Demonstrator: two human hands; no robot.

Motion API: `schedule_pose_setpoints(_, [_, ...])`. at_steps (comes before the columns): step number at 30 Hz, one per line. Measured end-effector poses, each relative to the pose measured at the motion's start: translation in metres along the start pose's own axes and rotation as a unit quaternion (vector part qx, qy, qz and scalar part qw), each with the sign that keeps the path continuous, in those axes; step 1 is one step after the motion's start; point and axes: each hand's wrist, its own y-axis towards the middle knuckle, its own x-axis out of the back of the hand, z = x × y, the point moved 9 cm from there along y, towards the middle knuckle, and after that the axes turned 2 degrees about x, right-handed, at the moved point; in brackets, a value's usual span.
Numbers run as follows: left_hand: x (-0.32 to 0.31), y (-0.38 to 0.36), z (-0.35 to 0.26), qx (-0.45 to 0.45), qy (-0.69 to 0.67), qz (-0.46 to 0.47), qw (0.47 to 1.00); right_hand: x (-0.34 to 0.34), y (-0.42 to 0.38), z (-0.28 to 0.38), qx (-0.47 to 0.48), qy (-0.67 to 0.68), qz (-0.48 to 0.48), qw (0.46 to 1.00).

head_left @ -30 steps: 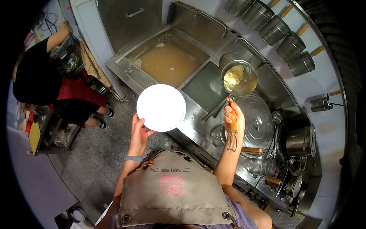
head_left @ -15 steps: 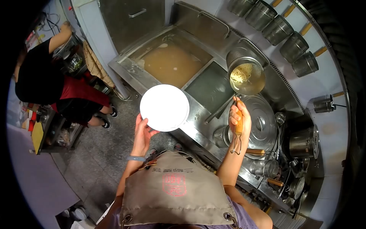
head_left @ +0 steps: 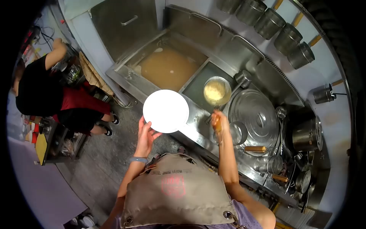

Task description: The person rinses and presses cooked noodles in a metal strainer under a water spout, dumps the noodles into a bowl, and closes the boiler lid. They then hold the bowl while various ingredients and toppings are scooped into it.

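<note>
The left hand (head_left: pixel 145 135) grips the near rim of a round white plate (head_left: pixel 166 111), fingers curled under it and thumb on top, holding it level above the front edge of the steel counter (head_left: pixel 190 126). Open grey floor (head_left: pixel 99 160) lies to the left of the plate, up to a person in black and red (head_left: pixel 49 95) at a side table.

The right hand (head_left: pixel 218 121) is closed around the wooden handle of a noodle strainer (head_left: pixel 217 91). Its basket hangs over the dark water well (head_left: pixel 198 86), just right of the plate and apart from it, holding a pale yellow heap of noodles (head_left: pixel 215 91). Beside it sits a large flat lid (head_left: pixel 253 114); the broth vat (head_left: pixel 167 66) lies behind the plate.
</note>
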Motion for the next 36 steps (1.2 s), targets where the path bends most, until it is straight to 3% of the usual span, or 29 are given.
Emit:
schedule_pose_setpoints(1, [-0.001, 0.006, 0.001, -0.005, -0.003, -0.001, 1.000, 0.009, -0.001, -0.005, -0.010, -0.056, -0.019, 0.998])
schedule_pose_setpoints(5, [-0.014, 0.025, 0.025, 0.055, 0.013, 0.033, 0.998, -0.035, -0.045, 0.008, 0.041, -0.056, 0.011, 0.998])
schedule_pose_setpoints(8, [-0.036, 0.035, 0.030, 0.061, 0.007, 0.059, 0.996, -0.072, -0.071, 0.027, 0.103, -0.138, 0.008, 0.985])
schedule_pose_setpoints(10, [-0.055, 0.034, 0.025, 0.056, -0.005, 0.091, 0.994, -0.085, -0.084, 0.045, 0.217, -0.251, 0.009, 0.943])
schedule_pose_setpoints(11, [-0.059, 0.033, 0.023, 0.057, -0.005, 0.089, 0.994, -0.084, -0.085, 0.040, 0.214, -0.252, 0.009, 0.944])
schedule_pose_setpoints(13, [-0.072, 0.033, 0.017, 0.049, -0.004, 0.122, 0.991, -0.088, -0.097, 0.053, 0.328, -0.366, -0.027, 0.870])
schedule_pose_setpoints(15, [-0.076, 0.031, 0.014, 0.051, -0.008, 0.118, 0.992, -0.083, -0.098, 0.053, 0.304, -0.434, -0.045, 0.847])
schedule_pose_setpoints(17, [-0.082, 0.028, 0.011, 0.047, -0.010, 0.134, 0.990, -0.115, -0.125, 0.070, 0.530, -0.557, -0.058, 0.637])
schedule_pose_setpoints(18, [-0.084, 0.028, 0.009, 0.048, -0.010, 0.134, 0.990, -0.111, -0.121, 0.070, 0.473, -0.521, -0.046, 0.709])
schedule_pose_setpoints(19, [-0.086, 0.027, 0.006, 0.042, -0.022, 0.131, 0.990, -0.117, -0.122, 0.074, 0.472, -0.522, -0.046, 0.709])
schedule_pose_setpoints(21, [-0.087, 0.024, 0.000, 0.038, -0.037, 0.127, 0.991, -0.143, -0.134, 0.088, 0.581, -0.546, -0.045, 0.602])
schedule_pose_setpoints(22, [-0.088, 0.023, -0.005, 0.031, -0.035, 0.126, 0.991, -0.151, -0.135, 0.094, 0.618, -0.534, -0.037, 0.575])
schedule_pose_setpoints(27, [-0.076, 0.018, -0.001, 0.040, -0.059, 0.090, 0.993, -0.175, -0.147, 0.114, 0.608, -0.498, -0.023, 0.618])
schedule_pose_setpoints(30, [-0.074, 0.019, -0.016, 0.007, -0.079, 0.087, 0.993, -0.157, -0.145, 0.103, 0.597, -0.431, -0.034, 0.676])
schedule_pose_setpoints(31, [-0.073, 0.018, -0.023, -0.014, -0.074, 0.086, 0.993, -0.165, -0.145, 0.096, 0.638, -0.419, -0.030, 0.645])
schedule_pose_setpoints(34, [-0.066, 0.016, -0.028, -0.031, -0.064, 0.079, 0.994, -0.176, -0.130, 0.086, 0.553, -0.529, -0.016, 0.644])
schedule_pose_setpoints(35, [-0.060, 0.022, -0.034, -0.034, -0.054, 0.064, 0.996, -0.184, -0.142, 0.076, 0.632, -0.499, 0.005, 0.593])
schedule_pose_setpoints(36, [-0.058, 0.020, -0.037, -0.043, -0.061, 0.055, 0.996, -0.175, -0.134, 0.069, 0.600, -0.488, -0.006, 0.634])
